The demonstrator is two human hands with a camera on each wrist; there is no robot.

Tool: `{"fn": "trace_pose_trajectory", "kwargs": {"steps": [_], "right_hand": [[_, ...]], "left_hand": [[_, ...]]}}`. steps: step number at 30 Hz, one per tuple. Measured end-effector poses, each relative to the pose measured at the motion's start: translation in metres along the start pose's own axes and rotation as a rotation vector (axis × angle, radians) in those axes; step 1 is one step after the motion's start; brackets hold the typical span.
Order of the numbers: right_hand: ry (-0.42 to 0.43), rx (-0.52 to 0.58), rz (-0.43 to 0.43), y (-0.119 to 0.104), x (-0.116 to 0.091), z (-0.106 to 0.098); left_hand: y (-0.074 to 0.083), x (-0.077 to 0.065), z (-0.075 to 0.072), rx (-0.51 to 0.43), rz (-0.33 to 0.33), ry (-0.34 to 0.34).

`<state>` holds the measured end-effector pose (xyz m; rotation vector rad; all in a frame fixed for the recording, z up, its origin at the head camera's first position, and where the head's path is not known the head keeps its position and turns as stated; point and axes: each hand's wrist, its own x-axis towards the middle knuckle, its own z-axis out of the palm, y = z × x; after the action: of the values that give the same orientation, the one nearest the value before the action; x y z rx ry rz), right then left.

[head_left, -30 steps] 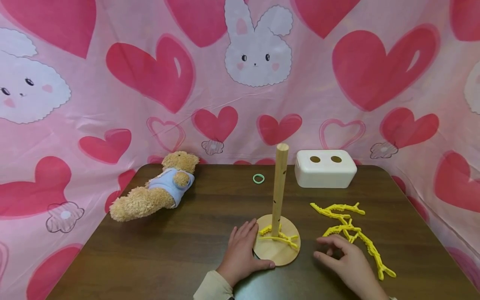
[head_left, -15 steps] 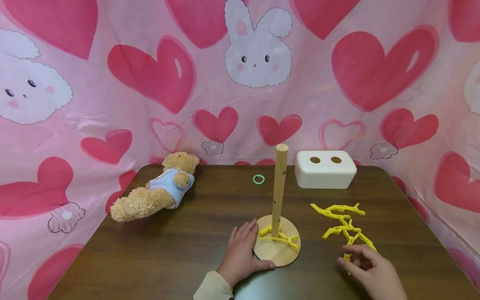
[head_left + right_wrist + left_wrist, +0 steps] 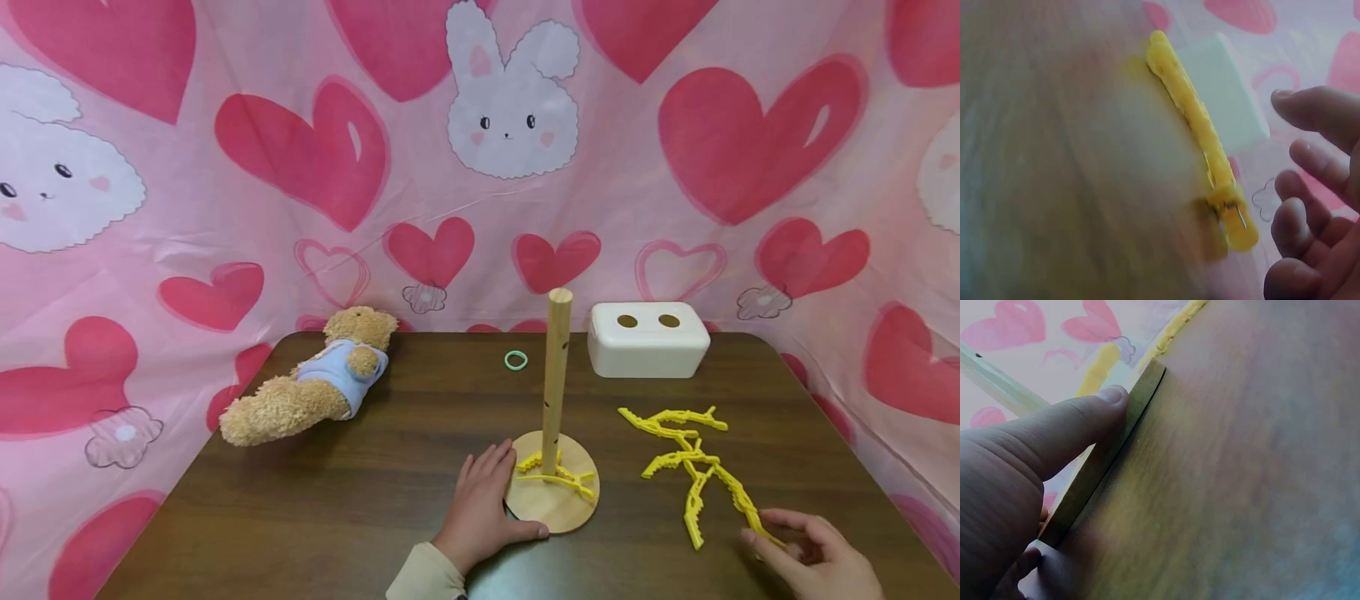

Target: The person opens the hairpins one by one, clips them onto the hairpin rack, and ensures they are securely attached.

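Observation:
A round wooden base with an upright dowel, a wooden stand [image 3: 555, 375], stands in front of me. My left hand [image 3: 480, 508] holds the base's rim, fingers along its left side and thumb [image 3: 1094, 412] against the near edge. Two yellow hair clips [image 3: 573, 482] lie on the base by the dowel. On the right, my right hand [image 3: 821, 554] is over the near end of another yellow hair clip [image 3: 738, 493]. In the right wrist view its loosely bent fingers appear apart from that clip [image 3: 1194, 119]. Several more yellow hair clips [image 3: 678, 433] lie in a branching row.
A teddy bear [image 3: 330, 375] in a light blue top lies at the left. Toward the table's back are a green ring [image 3: 516, 360] and a white box [image 3: 648, 350] with two holes on top. A pink curtain [image 3: 517, 200] with hearts and rabbits hangs behind the table [image 3: 315, 517].
My right hand has moved right and nearer to me, passing along the yellow clips and uncovering the one it hid. My left hand stays on the stand's base.

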<state>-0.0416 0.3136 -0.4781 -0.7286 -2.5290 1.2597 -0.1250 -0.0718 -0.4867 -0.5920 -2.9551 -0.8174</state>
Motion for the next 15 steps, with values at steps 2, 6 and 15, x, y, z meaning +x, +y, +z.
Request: {"fn": "trace_pose_trajectory", "kwargs": {"steps": [2,6,15], "right_hand": [[-0.025,0.002,0.098,0.004,0.004,-0.003],[-0.083,-0.014,0.212,0.011,0.012,-0.005],[-0.354,-0.248,0.152,0.025,0.027,-0.013]], "left_hand": [[0.0,0.0,0.0,-0.001,0.001,0.002],[0.001,0.001,0.0,-0.007,0.002,0.0],[-0.001,-0.001,-0.001,-0.004,-0.003,0.003]]}}
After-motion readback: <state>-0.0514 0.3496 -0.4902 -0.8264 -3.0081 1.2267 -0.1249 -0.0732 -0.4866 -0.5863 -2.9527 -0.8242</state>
